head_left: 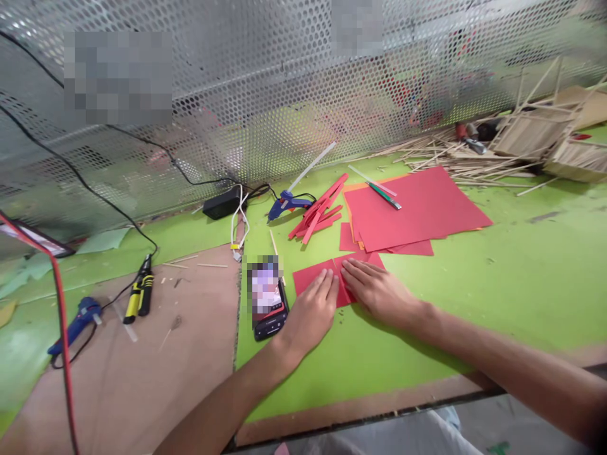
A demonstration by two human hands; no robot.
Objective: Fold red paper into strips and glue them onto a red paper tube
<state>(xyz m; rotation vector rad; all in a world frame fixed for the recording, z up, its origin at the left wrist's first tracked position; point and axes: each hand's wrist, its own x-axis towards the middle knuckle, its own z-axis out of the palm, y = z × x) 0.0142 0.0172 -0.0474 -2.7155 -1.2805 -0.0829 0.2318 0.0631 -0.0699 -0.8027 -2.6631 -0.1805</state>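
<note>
My left hand (313, 311) lies with its fingers stretched out on the left half of a small red paper piece (307, 275). On the right half rests my right hand (382, 296), fingers also extended and flat. A thin line or gap runs between the two halves, just between my fingertips; whether it is a fold or a seam I cannot tell. Both hands press on the paper without gripping anything. Directly left of my left hand is a phone (270, 327) with its screen lit. Beyond the paper lie a pile of red paper strips (317, 218) and large red sheets (417, 212).
A green-handled craft tool (383, 194) lies on the sheets. Behind stands a blue glue gun (284, 203) beside a black power adapter (222, 203). Another blue glue gun (78, 322) and a yellow-black tool (138, 294) are left. Thin wooden sticks (455, 159) heap up at back right.
</note>
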